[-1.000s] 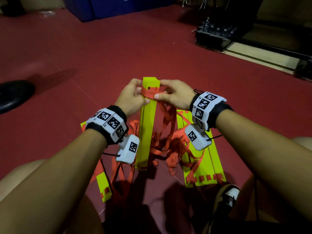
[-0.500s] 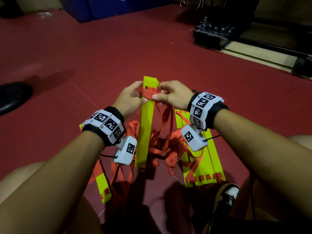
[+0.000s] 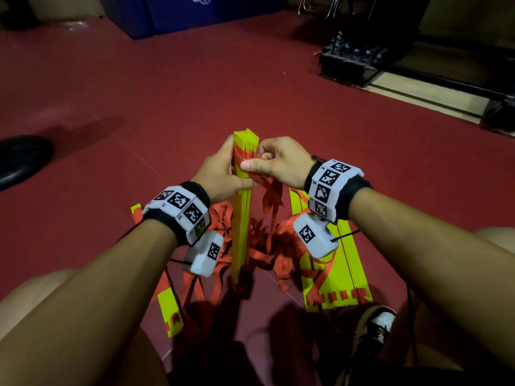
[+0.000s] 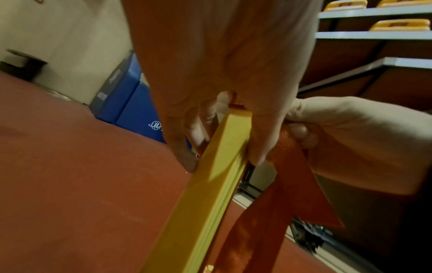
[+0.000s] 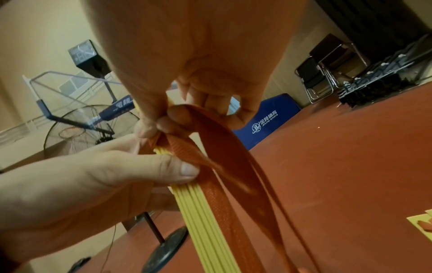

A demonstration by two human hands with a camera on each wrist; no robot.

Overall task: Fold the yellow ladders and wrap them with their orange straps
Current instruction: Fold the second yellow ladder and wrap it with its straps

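Observation:
A stack of folded yellow ladder rungs (image 3: 242,218) stands on end on the red floor between my arms. My left hand (image 3: 223,169) grips the stack near its top, fingers and thumb round the yellow rungs (image 4: 224,147). My right hand (image 3: 274,162) pinches an orange strap (image 3: 245,160) against the stack's upper part. In the right wrist view the orange strap (image 5: 210,147) loops past my fingertips and trails down beside the yellow rungs (image 5: 201,212). Loose orange straps (image 3: 267,235) hang and pile at the stack's foot.
More yellow rungs (image 3: 337,277) with orange straps lie flat on the floor at right, and a single rung (image 3: 170,310) at lower left. My shoe (image 3: 373,330) is at lower right. A black object (image 3: 19,160) lies left, a blue mat (image 3: 195,12) and a black rack (image 3: 351,59) stand behind.
The stack has turned so its narrow edge faces me. My right hand has drawn the orange strap across the stack's top part and curled tighter on it.

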